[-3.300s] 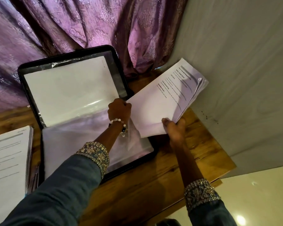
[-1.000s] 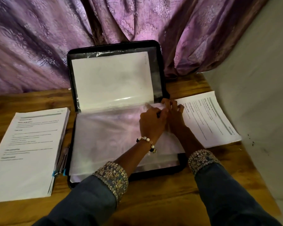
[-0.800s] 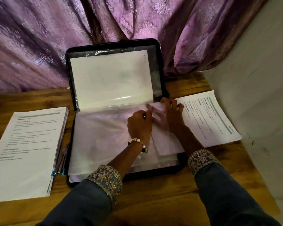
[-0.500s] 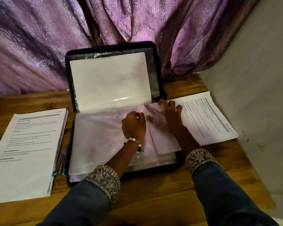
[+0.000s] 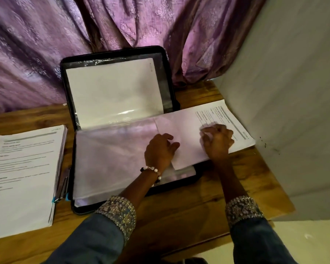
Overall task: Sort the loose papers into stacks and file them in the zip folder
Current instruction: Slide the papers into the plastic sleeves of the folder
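The black zip folder [image 5: 120, 52] lies open on the wooden table, its lid leaning on the curtain. A clear sleeve [image 5: 111, 155] covers the lower half. A printed paper stack [image 5: 187, 124] lies partly in that sleeve, and its printed end sticks out to the right over the table. My left hand [image 5: 159, 151] rests on the sleeve's right edge and pinches it with thumb and forefinger. My right hand [image 5: 217, 141], blurred, lies on the stack with curled fingers gripping the sheets. A second printed stack [image 5: 23, 172] lies left of the folder.
A purple curtain [image 5: 36, 54] hangs behind the table. A grey wall [image 5: 284, 111] runs close along the right side, next to the table edge [image 5: 274, 197]. Pens or clips [image 5: 64, 185] lie between the left stack and the folder.
My right hand has moved right, from the sleeve's opening onto the middle of the stack. My left hand stays at the sleeve's edge. 3.3 s ago the stack was held up in the air.
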